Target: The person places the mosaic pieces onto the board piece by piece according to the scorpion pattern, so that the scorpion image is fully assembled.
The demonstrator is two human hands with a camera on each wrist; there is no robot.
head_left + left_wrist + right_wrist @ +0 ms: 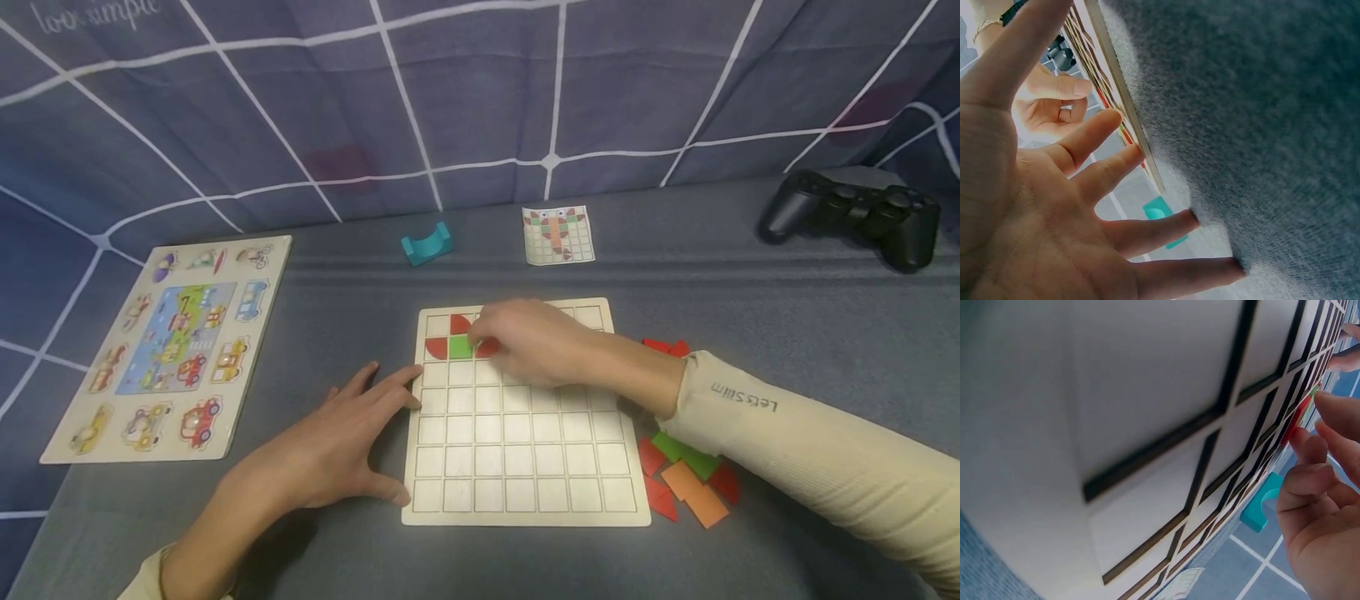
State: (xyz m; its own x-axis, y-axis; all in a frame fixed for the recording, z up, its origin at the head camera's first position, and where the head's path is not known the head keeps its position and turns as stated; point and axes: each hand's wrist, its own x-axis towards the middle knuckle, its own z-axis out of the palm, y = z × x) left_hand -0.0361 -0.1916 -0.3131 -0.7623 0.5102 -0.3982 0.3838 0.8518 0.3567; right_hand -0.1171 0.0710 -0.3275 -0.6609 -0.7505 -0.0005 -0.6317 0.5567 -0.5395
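Note:
A square wooden grid board lies on the grey cloth. In its upper left cells sit a green square and red quarter-circle pieces. My right hand reaches over the upper rows, its curled fingertips at another red quarter-circle piece right of the green square. That red piece shows at the fingertips in the right wrist view, partly hidden. Fingers spread, my left hand rests beside the board, thumb and fingertips touching its left edge.
Loose red, green and orange pieces lie right of the board, partly under the right sleeve. Beyond the board are a teal curved block and a pattern card. A vehicle puzzle lies left, a black game controller far right.

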